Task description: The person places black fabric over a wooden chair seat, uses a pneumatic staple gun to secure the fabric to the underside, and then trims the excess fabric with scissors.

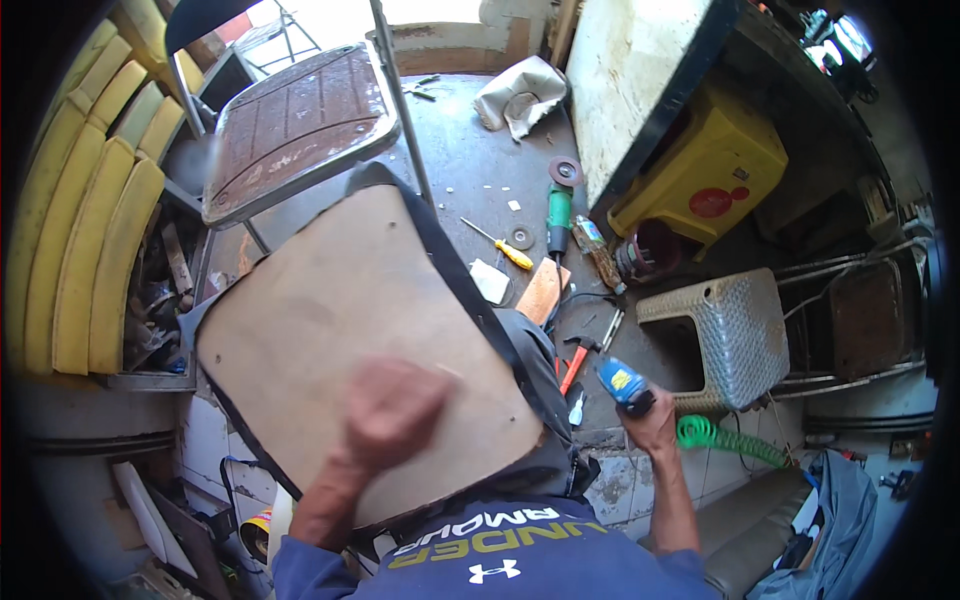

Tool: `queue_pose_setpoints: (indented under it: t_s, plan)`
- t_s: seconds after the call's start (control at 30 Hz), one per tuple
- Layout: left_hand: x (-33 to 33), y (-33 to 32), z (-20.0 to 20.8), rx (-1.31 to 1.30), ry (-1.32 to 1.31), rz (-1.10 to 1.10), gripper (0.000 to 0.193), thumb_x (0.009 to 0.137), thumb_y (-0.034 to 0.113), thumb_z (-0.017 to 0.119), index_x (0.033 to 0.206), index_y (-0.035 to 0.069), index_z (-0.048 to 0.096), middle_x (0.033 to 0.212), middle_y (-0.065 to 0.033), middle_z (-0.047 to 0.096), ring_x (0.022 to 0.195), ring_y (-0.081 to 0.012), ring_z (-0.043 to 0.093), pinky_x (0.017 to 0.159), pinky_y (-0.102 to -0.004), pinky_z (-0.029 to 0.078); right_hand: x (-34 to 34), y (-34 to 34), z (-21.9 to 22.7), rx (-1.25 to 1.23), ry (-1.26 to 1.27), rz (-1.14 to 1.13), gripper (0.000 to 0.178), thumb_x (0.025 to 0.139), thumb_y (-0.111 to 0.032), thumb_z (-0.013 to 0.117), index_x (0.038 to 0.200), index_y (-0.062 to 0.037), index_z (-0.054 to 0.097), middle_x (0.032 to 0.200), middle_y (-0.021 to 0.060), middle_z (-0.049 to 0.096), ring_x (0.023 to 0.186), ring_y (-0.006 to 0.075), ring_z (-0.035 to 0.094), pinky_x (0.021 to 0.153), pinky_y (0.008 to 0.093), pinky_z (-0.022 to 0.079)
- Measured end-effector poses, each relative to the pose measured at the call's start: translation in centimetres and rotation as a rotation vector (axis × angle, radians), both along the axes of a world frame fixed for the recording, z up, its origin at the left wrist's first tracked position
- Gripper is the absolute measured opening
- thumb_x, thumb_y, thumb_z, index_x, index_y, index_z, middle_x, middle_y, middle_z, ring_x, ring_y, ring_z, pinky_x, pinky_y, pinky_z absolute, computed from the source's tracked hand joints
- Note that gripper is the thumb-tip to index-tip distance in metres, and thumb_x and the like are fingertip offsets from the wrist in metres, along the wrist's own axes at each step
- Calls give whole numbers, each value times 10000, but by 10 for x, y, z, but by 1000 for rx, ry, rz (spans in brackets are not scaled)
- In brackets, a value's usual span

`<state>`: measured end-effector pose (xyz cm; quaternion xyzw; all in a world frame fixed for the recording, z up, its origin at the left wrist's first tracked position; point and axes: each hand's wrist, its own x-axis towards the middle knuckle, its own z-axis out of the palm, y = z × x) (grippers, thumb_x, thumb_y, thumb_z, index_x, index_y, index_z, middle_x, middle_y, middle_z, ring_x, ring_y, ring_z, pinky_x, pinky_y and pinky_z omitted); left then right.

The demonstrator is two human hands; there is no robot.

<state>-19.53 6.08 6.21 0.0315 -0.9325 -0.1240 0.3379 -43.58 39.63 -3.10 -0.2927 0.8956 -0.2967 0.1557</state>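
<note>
1. Head view, room: a cluttered workshop with a grey floor (455, 150); a folding chair (300, 125) with a rusty seat stands ahead to the left, yellow pads (120, 240) are stacked at the far left, and a green grinder (559, 208), a screwdriver (513, 253) and a hammer (574, 366) lie ahead to the right.
2. The tan panel (300, 290), edged with dark material (462, 272), lies in front of the person, apparently across the lap. It is nearly square, its seemingly longer sides slanting from upper left to lower right.
3. The key relation: the panel lies to the left of the right hand (652, 420), its right-hand corner closest. That hand is wrapped round a blue tool (622, 380), whose body slants up and leftward, clear of the panel.
4. The left hand (398, 410) is nearer, over the panel's lower middle. It looks curled, but motion blur hides its fingers; I cannot tell whether it touches the panel or grips anything.
5. The panel's underside is hidden, the blue tool's working end is hard to make out, and whether the green coiled hose (725, 437) joins it is unclear.
</note>
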Motion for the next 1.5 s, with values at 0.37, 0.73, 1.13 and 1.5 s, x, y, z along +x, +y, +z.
queue_pose_setpoints:
  t_s: [0.37, 0.73, 1.13, 1.5]
  plan:
    - [133, -103, -16, 1396, 347, 629, 674, 1042, 201, 703, 1571, -32, 358, 1442, -213, 577, 1189, -188, 642, 1056, -319, 503, 19, 96, -174, 766, -341, 151, 528, 841, -144, 719, 1352, -33, 649, 1238, 280, 699, 1162, 461, 666, 1027, 524, 519]
    - [17, -66, 35, 307, 167, 803, 469, 969, 148, 698, 1392, -16, 580, 1250, -207, 648, 1239, -362, 598, 1082, -457, 467, -93, -249, 118, -276, -94, 479, 686, 1058, -508, 597, 1561, -54, 485, 1423, 226, 639, 1330, 344, 614, 1105, 419, 495]
    - [-86, -146, 22, 551, -1193, 246, 580, 945, 468, 699, 1327, 32, 698, 1317, -237, 699, 1257, -368, 654, 1069, -442, 501, -38, -343, 131, 596, 86, 911, 522, 912, -522, 722, 1273, -148, 760, 1209, 155, 766, 1176, 336, 705, 1016, 445, 535]
    - [-71, -133, 27, 586, -647, 286, 332, 982, 324, 687, 1117, 22, 718, 1056, -226, 742, 1062, -407, 694, 909, -499, 525, -46, -329, 138, 216, 96, 796, 328, 957, -354, 710, 1168, -113, 783, 1088, 203, 769, 1045, 372, 738, 929, 491, 560]
